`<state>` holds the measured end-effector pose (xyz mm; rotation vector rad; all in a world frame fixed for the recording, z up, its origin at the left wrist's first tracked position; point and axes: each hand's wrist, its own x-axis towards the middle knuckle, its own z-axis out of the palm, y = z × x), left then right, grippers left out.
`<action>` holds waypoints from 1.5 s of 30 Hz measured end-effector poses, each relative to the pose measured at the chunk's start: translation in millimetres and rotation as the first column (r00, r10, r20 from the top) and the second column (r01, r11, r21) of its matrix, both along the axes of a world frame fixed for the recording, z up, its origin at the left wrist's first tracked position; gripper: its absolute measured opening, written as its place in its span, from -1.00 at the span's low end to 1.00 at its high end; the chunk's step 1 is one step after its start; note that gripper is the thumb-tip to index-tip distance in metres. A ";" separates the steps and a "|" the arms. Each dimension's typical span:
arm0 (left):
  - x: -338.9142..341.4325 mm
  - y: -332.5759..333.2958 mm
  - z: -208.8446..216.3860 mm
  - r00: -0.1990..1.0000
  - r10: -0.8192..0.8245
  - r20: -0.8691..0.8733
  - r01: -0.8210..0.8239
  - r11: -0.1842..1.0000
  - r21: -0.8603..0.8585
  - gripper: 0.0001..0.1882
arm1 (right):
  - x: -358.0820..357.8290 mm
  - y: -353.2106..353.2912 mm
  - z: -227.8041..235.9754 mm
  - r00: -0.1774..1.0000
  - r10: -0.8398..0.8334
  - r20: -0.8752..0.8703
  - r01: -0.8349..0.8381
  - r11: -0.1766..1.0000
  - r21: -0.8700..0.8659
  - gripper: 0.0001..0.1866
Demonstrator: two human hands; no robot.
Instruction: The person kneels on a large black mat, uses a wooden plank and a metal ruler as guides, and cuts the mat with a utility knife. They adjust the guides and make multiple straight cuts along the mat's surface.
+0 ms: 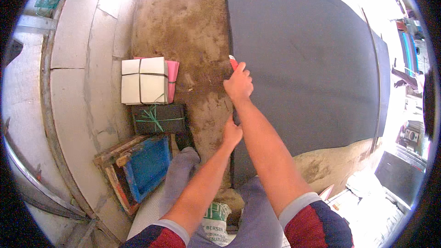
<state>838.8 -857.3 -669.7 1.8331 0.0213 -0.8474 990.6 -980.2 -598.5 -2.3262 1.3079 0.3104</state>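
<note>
A large dark grey sheet (312, 64) lies flat on the stained concrete floor (183, 18). My right hand (239, 83) is closed around a red-handled tool (233, 61) at the sheet's left edge. My left hand (231, 133) presses down on the same edge, nearer to me, fingers resting on the sheet. My knees in grey trousers (179, 174) are below the hands.
To the left lie a tied bundle of white and pink paper (147, 81), a dark bundle tied with green string (158, 118), and a wooden frame with blue mesh (142, 167). A printed sack (216, 222) sits between my knees. Clutter fills the right side.
</note>
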 end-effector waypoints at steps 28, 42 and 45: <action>12.6 137.7 110.8 0.997 0.072 -0.023 -0.071 0.997 0.041 -0.48 | 17.4 114.9 65.7 0.985 0.152 -0.081 -0.152 0.988 0.010 -0.59; 53.0 197.8 -39.5 0.969 0.055 -0.240 -0.022 0.990 0.137 -0.26 | -10.9 143.6 30.6 0.945 0.249 0.211 -0.290 0.938 0.189 -0.56; 40.5 195.5 -33.2 0.982 0.063 -0.178 -0.010 0.960 0.281 -0.23 | -62.8 119.6 28.9 0.958 0.183 0.222 -0.228 0.954 0.197 -0.58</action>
